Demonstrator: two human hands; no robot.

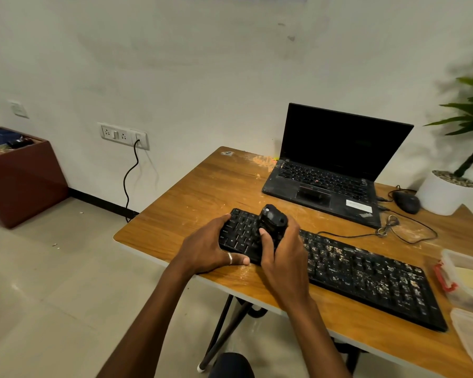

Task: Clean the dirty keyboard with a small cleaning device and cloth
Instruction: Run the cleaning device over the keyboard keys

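Note:
A black keyboard (366, 274) lies across the wooden table (191, 197), with pale crumbs scattered over its middle and right keys; the left keys look cleaner. My right hand (281, 255) grips a small black cleaning device (272, 222) standing on the keyboard's left part. My left hand (213, 246) holds the keyboard's left end, fingers over its far edge and the ringed thumb at its front edge. I see no cloth.
An open black laptop (331, 170) stands behind the keyboard, with a wired mouse (406, 201) and loose cable to its right. A potted plant (448, 192) fills the far right corner. Clear plastic containers (467, 279) sit at the right edge.

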